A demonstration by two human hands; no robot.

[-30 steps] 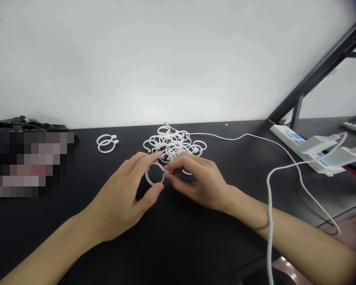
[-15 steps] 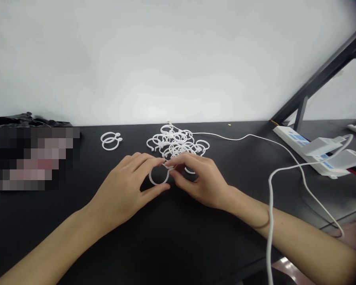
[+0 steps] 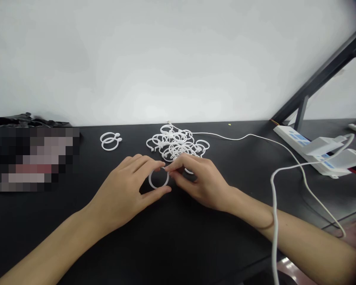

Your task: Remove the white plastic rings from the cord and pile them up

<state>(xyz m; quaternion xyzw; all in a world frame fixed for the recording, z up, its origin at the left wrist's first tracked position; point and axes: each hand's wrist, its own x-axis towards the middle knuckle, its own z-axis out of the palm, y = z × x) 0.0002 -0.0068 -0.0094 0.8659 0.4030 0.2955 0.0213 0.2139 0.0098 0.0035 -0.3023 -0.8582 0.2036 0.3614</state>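
"Where are you holding the white ring (image 3: 150, 179)?"
"On the near side of the heap of rings (image 3: 178, 143) that is covering part of the tabletop (image 3: 166, 237)."
"And how?"
"My right grip (image 3: 201, 182) is pinching its far right side; my left grip (image 3: 126, 190) is curving around it, fingers touching the far edge, thumb along the near. My forearms (image 3: 74, 233) are slanting in from near left and right."

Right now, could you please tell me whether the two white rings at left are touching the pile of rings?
Apart: the head view shows black tabletop between the two white rings and the pile of rings.
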